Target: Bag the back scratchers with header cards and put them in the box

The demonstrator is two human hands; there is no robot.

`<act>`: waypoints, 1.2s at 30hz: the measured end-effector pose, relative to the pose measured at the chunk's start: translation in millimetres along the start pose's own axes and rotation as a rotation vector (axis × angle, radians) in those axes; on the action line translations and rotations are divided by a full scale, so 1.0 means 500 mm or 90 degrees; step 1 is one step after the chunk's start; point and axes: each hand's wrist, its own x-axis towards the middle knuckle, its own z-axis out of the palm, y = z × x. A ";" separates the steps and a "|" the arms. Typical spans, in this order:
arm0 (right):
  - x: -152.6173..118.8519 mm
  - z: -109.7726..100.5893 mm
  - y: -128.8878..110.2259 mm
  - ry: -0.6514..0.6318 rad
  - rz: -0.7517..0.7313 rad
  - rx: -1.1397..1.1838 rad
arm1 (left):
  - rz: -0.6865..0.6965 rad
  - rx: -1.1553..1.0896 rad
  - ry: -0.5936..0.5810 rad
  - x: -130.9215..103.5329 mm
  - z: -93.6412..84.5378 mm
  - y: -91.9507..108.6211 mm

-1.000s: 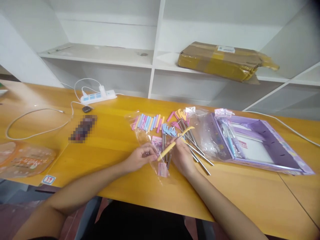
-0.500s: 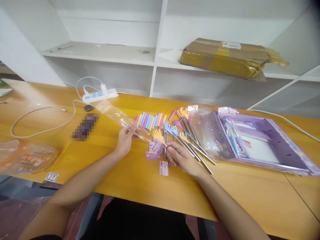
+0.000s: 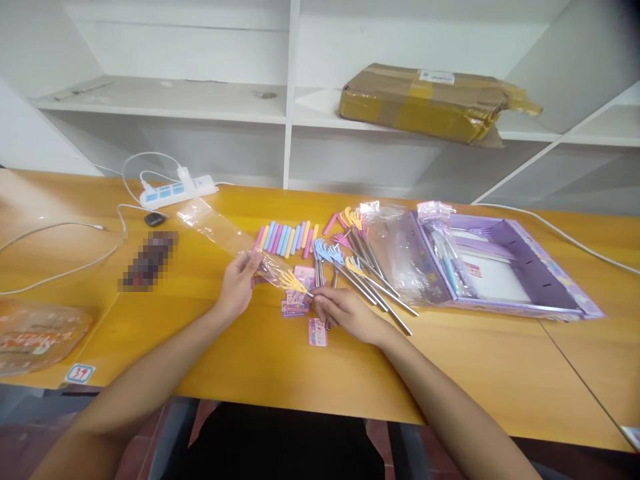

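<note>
My left hand point(image 3: 239, 283) pinches a long clear plastic bag point(image 3: 217, 230) near its lower right end. My right hand point(image 3: 347, 312) grips the thin metal rod of a back scratcher with a yellow claw-shaped head point(image 3: 291, 281). That yellow head is at the bag's mouth; whether it sits inside cannot be made out clearly. Beneath it lie several small printed cards point(image 3: 296, 307), with one more card point(image 3: 317, 332) nearer me. Beyond my hands is a row of pastel handle tubes point(image 3: 285, 240). Right of them lie several back scratchers point(image 3: 367, 283) with blue, yellow and pink heads and silver rods.
A purple open box point(image 3: 545, 277) with packaged items stands right, beside crumpled clear plastic point(image 3: 400, 253). A power strip point(image 3: 177, 192) with cables lies back left, near a blurred dark object point(image 3: 149, 261). An orange-printed bag point(image 3: 40, 337) is far left. A taped carton point(image 3: 425, 103) rests on the shelf.
The yellow back scratcher head in my right hand has moved left to the bag's opening. The whole view has shifted slightly. My left hand still holds the bag.
</note>
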 end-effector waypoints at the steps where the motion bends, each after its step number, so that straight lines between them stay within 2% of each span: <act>1: 0.001 0.004 0.006 0.009 0.007 0.027 | -0.014 0.004 -0.011 -0.004 0.003 -0.002; 4: 0.004 0.015 0.021 0.038 0.022 0.131 | -0.058 0.020 -0.039 -0.015 0.013 -0.011; 7: 0.007 0.022 0.025 0.023 0.038 0.211 | -0.103 0.036 -0.065 -0.024 0.019 -0.019; 12: 0.006 0.027 0.005 0.009 0.079 0.237 | -0.173 0.070 -0.142 -0.039 0.026 -0.022; 14: 0.002 0.020 -0.005 0.004 0.087 0.232 | -0.174 0.095 -0.159 -0.038 0.025 -0.012; 16: -0.003 0.006 -0.015 -0.012 0.099 0.208 | -0.128 0.087 -0.104 -0.026 0.016 0.006; 19: -0.012 -0.018 -0.025 -0.006 0.089 0.172 | -0.030 0.024 0.030 0.005 -0.004 0.035; 21: -0.015 -0.024 -0.027 0.028 0.065 0.188 | -0.014 0.003 0.055 0.018 -0.014 0.040; 24: -0.014 -0.009 -0.022 0.034 0.057 0.219 | -0.076 0.030 -0.008 0.003 -0.012 0.018; 27: -0.009 0.016 -0.017 -0.015 0.069 0.210 | -0.170 0.076 -0.166 -0.036 0.005 -0.018; 29: -0.005 0.028 -0.014 -0.055 0.078 0.217 | -0.192 0.093 -0.238 -0.053 0.012 -0.031; 30: -0.003 0.031 -0.012 -0.073 0.081 0.228 | -0.188 0.098 -0.239 -0.056 0.012 -0.032; 32: 0.000 0.033 -0.007 -0.081 0.073 0.257 | -0.160 0.100 -0.184 -0.051 0.007 -0.025; 34: 0.002 0.030 -0.001 -0.059 0.050 0.275 | -0.142 0.085 -0.130 -0.038 -0.001 -0.013; 36: 0.002 0.027 0.001 -0.024 0.026 0.272 | -0.142 0.070 -0.121 -0.029 -0.006 -0.004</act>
